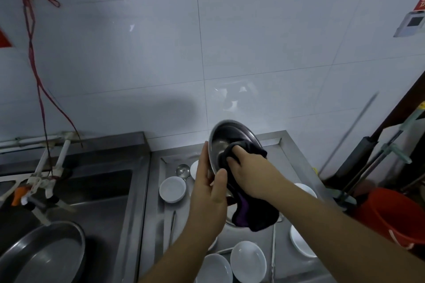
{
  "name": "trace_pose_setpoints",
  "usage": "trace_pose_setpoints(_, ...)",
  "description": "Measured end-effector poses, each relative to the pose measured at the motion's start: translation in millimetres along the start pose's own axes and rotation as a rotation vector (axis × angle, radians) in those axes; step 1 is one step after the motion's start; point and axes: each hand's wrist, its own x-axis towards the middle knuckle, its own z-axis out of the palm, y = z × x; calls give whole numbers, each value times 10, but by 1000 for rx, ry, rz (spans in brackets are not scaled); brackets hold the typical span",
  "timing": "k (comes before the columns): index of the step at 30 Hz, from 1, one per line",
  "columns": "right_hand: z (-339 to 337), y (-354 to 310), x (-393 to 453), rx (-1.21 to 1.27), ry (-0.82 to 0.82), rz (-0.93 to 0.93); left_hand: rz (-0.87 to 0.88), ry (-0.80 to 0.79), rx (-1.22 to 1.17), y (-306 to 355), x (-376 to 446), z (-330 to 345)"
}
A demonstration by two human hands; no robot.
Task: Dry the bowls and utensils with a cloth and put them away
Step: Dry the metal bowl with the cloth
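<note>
My left hand (210, 193) grips the rim of a steel bowl (224, 139), tilted up with its hollow facing me, above the steel counter (296, 151). My right hand (247, 171) holds a dark cloth (253, 215) and presses it into the bowl; the cloth's tail hangs down over my wrist. Under the hands, several white bowls (172, 189) lie on the counter, along with a steel ladle (182, 170) and a long thin utensil (172, 227).
A steel sink (101, 190) lies to the left with a large metal basin (43, 253) at its near corner and a tap wrapped in tape (43, 181). A red bucket (395, 216) and long-handled tools (368, 167) stand at the right. White wall tiles rise behind.
</note>
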Motion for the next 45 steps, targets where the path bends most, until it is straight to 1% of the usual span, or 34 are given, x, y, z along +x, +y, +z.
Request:
trace_pose_setpoints(2,-60,-42,-56,116,-110,5,30,4,63,-13,-4,16)
trace_pose_setpoints(6,-126,-166,-179,851,-246,155,112,-23,192,0,12,3)
trace_pose_setpoints(7,-107,-182,-184,970,-227,197,113,-40,215,10,13,2)
trace_pose_setpoints(8,-81,-203,-180,1070,-166,255,114,-59,234,10,12,-1)
trace_pose_setpoints(10,-66,-221,-133,1299,-47,439,120,-111,266,-32,-2,-6)
trace_pose_setpoints(12,-99,-197,-61,1478,0,555,95,-160,272,-95,-27,-3)
trace_pose_setpoints(13,-134,-171,-36,1516,-11,575,73,-174,268,-125,-44,-10)
trace_pose_setpoints(15,-229,-128,-29,1513,-70,584,54,-224,301,-174,-43,-57)
trace_pose_setpoints(16,-264,-95,-28,1491,-115,581,68,-257,344,-190,-28,-99)
trace_pose_setpoints(18,-303,-31,-47,1460,-176,557,124,-317,513,-168,23,-206)
trace_pose_setpoints(20,-299,29,-73,1463,-161,551,193,-360,692,-116,87,-305)
trace_pose_setpoints(22,-254,66,-86,1494,-94,555,189,-370,762,-62,138,-385)
trace_pose_setpoints(23,-226,81,-91,1513,-66,548,159,-346,760,-27,154,-412)
trace_pose_setpoints(24,-202,92,-99,1535,-45,535,124,-295,739,16,167,-426)
trace_pose_setpoints(25,-180,110,-105,1560,-27,520,90,-211,705,45,179,-431)
trace_pose_setpoints(27,-157,144,-123,1619,10,493,-11,29,595,42,204,-423)
trace_pose_setpoints(28,-150,154,-137,1643,30,484,-116,134,493,23,209,-415)
trace_pose_setpoints(29,-139,165,-149,1659,44,478,-257,191,330,-4,214,-405)
trace_pose_setpoints(31,-91,191,-182,1684,57,474,-515,202,-124,-58,209,-380)
trace_pose_setpoints(32,-60,207,-206,1694,65,473,-588,207,-317,-66,197,-382)
trace_pose_setpoints(33,-26,234,-228,1701,80,472,-624,209,-454,-63,192,-393)
trace_pose_setpoints(34,6,259,-248,1705,98,474,-638,208,-543,-54,192,-400)
trace_pose_setpoints(36,67,306,-269,1712,99,466,-629,191,-630,-31,197,-385)
trace_pose_setpoints(40,140,332,-297,1671,5,461,-545,264,-762,37,247,-316)
trace_pose_setpoints(42,156,349,-310,1641,-43,426,-483,293,-813,99,298,-300)
trace_pose_setpoints(43,165,367,-311,1641,-44,435,-448,288,-823,140,328,-296)
trace_pose_setpoints(45,196,428,-311,1674,12,560,-382,282,-792,213,402,-298)
